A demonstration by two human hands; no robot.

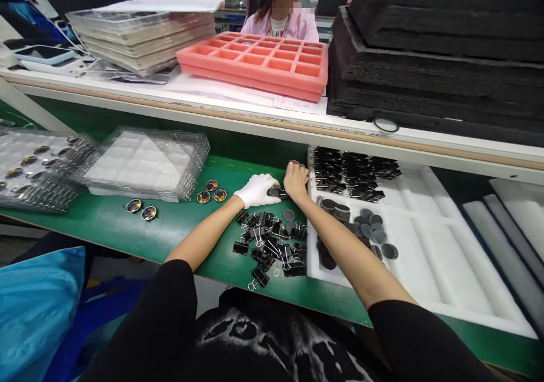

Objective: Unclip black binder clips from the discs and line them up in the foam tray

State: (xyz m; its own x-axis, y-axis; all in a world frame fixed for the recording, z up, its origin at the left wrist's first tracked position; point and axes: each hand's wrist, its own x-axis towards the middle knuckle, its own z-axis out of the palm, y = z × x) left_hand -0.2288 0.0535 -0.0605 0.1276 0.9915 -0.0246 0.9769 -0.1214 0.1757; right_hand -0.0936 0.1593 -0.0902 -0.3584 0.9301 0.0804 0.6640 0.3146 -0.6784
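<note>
My left hand (255, 191), in a white glove, is closed around the edge of a dark round disc (274, 191) just above the green table. Right beside it, my bare right hand (296, 181) has curled fingers at the left edge of the white foam tray (429, 246). Something small and black lies between the hands, and what the right fingers hold is hidden. Nearer my body spreads a loose pile of black binder clips (266, 237) with silver handles. A grey disc (289, 215) lies at the pile's far side. More dark discs (378, 229) rest in the tray, under and beside my right forearm.
Rows of black clips (352, 169) fill the tray's far left. Round amber-patterned pieces (211, 185) and clear plastic trays (144, 161) lie to the left. Above runs a shelf edge (238, 115), bearing a pink foam grid (255, 59) and black foam stacks (433, 76). A person sits opposite.
</note>
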